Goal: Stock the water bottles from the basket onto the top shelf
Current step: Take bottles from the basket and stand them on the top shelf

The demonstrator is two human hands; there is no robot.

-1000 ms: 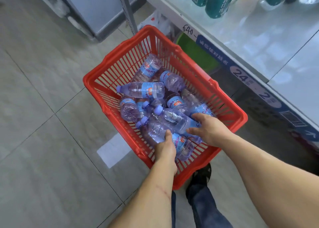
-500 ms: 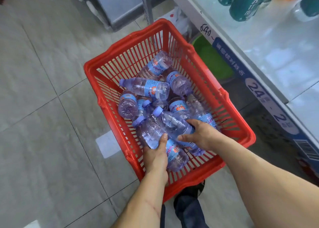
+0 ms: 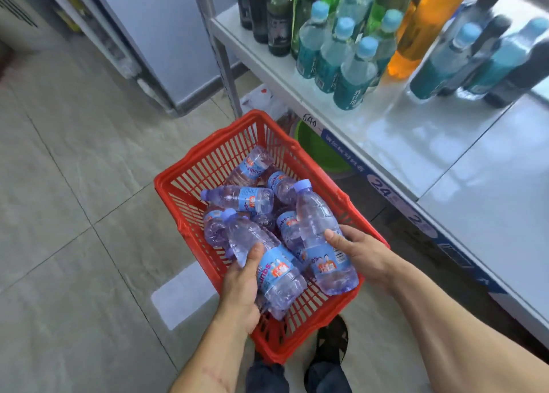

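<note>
Red slatted plastic basket (image 3: 190,184) on the floor, holding small clear water bottles (image 3: 237,198) with blue labels and lilac caps, lying jumbled. Two bottles are raised above the heap: one (image 3: 267,262) with its cap toward 11 o'clock, the other (image 3: 320,238) toward 12 o'clock. White top shelf (image 3: 416,137) at 2 o'clock.

- A grey tiled floor (image 3: 74,214) with thin dark joints, and a pale rectangle (image 3: 184,297) lying on it.
- A grey cabinet (image 3: 166,36) stands at the back.
- Upright drinks: dark bottles (image 3: 279,21), green ones (image 3: 383,9), an orange one (image 3: 416,33), and clear bottles with light blue caps (image 3: 353,74).
- A green tub (image 3: 318,149) low down.
- Dark shoes (image 3: 332,339) and blue trouser legs (image 3: 267,377) at the bottom edge.
</note>
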